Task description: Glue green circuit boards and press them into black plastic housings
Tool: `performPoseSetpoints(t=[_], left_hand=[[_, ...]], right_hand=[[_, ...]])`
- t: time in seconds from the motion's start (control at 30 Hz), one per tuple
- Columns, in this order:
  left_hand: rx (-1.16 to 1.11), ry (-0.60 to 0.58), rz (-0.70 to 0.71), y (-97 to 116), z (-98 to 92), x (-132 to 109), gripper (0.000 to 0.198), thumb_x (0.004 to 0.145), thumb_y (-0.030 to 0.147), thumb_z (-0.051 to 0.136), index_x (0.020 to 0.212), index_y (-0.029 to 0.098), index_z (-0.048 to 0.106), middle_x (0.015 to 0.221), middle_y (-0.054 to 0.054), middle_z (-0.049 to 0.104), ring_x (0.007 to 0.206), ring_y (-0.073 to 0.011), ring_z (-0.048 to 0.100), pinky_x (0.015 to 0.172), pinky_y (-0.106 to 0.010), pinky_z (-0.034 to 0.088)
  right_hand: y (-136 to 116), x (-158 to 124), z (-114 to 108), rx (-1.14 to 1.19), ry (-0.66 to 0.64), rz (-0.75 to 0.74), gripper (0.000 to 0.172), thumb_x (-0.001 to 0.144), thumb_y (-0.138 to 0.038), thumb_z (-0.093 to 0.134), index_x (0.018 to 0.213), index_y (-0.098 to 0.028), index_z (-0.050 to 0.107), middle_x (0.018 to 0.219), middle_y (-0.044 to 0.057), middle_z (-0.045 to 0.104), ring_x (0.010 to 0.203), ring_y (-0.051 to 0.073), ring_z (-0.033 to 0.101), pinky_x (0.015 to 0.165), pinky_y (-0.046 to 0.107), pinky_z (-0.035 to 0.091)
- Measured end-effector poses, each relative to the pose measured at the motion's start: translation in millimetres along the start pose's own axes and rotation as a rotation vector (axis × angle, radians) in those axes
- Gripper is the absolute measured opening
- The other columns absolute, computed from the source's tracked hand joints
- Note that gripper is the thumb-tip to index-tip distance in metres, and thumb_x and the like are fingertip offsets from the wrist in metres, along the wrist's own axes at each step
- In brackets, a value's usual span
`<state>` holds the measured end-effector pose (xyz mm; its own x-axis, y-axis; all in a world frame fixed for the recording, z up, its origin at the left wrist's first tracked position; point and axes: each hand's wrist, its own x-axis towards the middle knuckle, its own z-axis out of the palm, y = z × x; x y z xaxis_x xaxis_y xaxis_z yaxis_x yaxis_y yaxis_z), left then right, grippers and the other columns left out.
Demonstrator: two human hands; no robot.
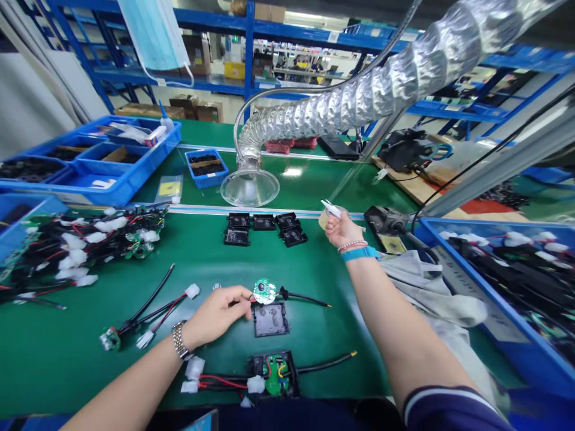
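Observation:
My left hand (224, 314) has its fingers closed at the left edge of a small round green circuit board (264, 291), whose black cable runs off to the right. Just below the board lies an open black plastic case half (271, 320). At the far side of the bench, my right hand (342, 232) is wrapped round white tweezers (331, 208), tips pointing up and left. A round yellowish thing (323, 220) is partly hidden behind that hand. Nearest me, another black case (294, 390) contains a green board (276, 376) with red and white-plugged wires.
Several black case halves (263, 222) lie mid-bench below a fume extractor hood (250, 188). A wired board (110, 339) lies at left, near a heap of wired boards (81, 251). Blue bins (135, 173) stand back left; a blue tray (494, 224) and grey cloth (431, 293) are at right.

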<state>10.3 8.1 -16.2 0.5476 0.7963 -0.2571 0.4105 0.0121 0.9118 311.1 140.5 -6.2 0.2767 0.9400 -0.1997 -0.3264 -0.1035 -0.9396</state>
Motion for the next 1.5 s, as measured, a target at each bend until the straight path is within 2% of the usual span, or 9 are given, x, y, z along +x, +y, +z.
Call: performPoseSetpoints(t=[0.17,0.23,0.37,0.47,0.6,0.7,0.93,1.27,1.5], left_hand=[[-0.014,0.014,0.016,-1,-0.1,1,0.017,0.08,0.026,0.043,0.081,0.016,0.057,0.071,0.0,0.065,0.071,-0.0141,0.056,0.07,-0.024,0.042],[-0.018,0.029,0.011,1,0.3,1,0.017,0.08,0.025,0.043,0.079,0.016,0.057,0.071,0.0,0.064,0.07,-0.0135,0.056,0.071,-0.024,0.042],[-0.041,0.026,-0.014,5,4.3,-1,0.018,0.082,0.027,0.042,0.085,0.015,0.056,0.072,-0.001,0.064,0.068,-0.0128,0.055,0.069,-0.025,0.043],[0.084,0.165,0.078,9,8.4,-6,0.018,0.082,0.029,0.044,0.089,0.015,0.053,0.079,-0.003,0.062,0.071,-0.0134,0.055,0.067,-0.025,0.045],[0.524,0.343,0.373,14,11.5,-17,0.012,0.084,0.025,0.045,0.086,0.017,0.054,0.085,-0.005,0.058,0.077,-0.0145,0.054,0.069,-0.026,0.045],[0.762,0.268,0.485,16,14.2,-20,0.018,0.087,0.02,0.038,0.086,0.018,0.056,0.09,-0.006,0.057,0.081,-0.0154,0.054,0.074,-0.027,0.045],[1.073,0.068,0.356,8,19.3,-6,0.026,0.088,0.017,0.034,0.093,0.02,0.059,0.099,-0.006,0.055,0.078,-0.0159,0.052,0.067,-0.028,0.047],[1.14,-0.143,0.482,9,15.3,0,0.032,0.085,0.047,0.042,0.106,0.029,0.059,0.118,-0.007,0.045,0.086,-0.0207,0.047,0.066,-0.031,0.044],[1.189,-0.238,0.555,1,16.9,3,0.03,0.087,0.038,0.044,0.113,0.027,0.054,0.125,-0.002,0.047,0.088,-0.0207,0.043,0.064,-0.029,0.041]], right_hand=[[13,-85,14,-0.242,-0.313,0.066,0.015,0.072,-0.025,0.064,0.07,-0.012,0.057,0.065,0.005,0.061,0.06,0.015,0.058,0.054,0.026,0.047],[27,-125,14,-0.626,-0.613,-0.153,0.022,0.066,-0.015,0.066,0.086,-0.015,0.058,0.086,0.005,0.063,0.082,0.017,0.058,0.075,0.031,0.046],[54,-167,8,-1.034,-0.511,-0.474,0.017,0.072,-0.01,0.055,0.086,-0.017,0.05,0.081,0.003,0.059,0.073,0.015,0.057,0.068,0.029,0.047],[58,-172,1,-1.078,-0.353,-0.7,0.006,0.081,-0.014,0.048,0.077,-0.017,0.05,0.07,0.002,0.057,0.062,0.013,0.055,0.06,0.025,0.045],[40,-182,-10,-1.239,-0.421,-0.929,0.019,0.089,-0.018,0.04,0.081,-0.015,0.056,0.073,0.006,0.06,0.067,0.015,0.056,0.061,0.025,0.044],[30,-194,-15,-1.427,-0.493,-0.949,0.024,0.089,-0.017,0.038,0.079,-0.015,0.059,0.068,0.005,0.059,0.063,0.015,0.054,0.056,0.025,0.041],[37,-203,-12,-1.558,-0.553,-0.942,0.026,0.086,-0.011,0.039,0.069,-0.016,0.057,0.061,0.003,0.055,0.056,0.014,0.049,0.052,0.025,0.034],[44,-201,-9,-1.595,-0.584,-0.877,0.02,0.08,-0.007,0.043,0.067,-0.017,0.054,0.06,0.002,0.055,0.054,0.014,0.05,0.052,0.026,0.033],[47,-195,-10,-1.536,-0.651,-0.746,0.022,0.084,-0.012,0.039,0.072,-0.015,0.058,0.066,0.004,0.058,0.058,0.013,0.053,0.056,0.024,0.036]])
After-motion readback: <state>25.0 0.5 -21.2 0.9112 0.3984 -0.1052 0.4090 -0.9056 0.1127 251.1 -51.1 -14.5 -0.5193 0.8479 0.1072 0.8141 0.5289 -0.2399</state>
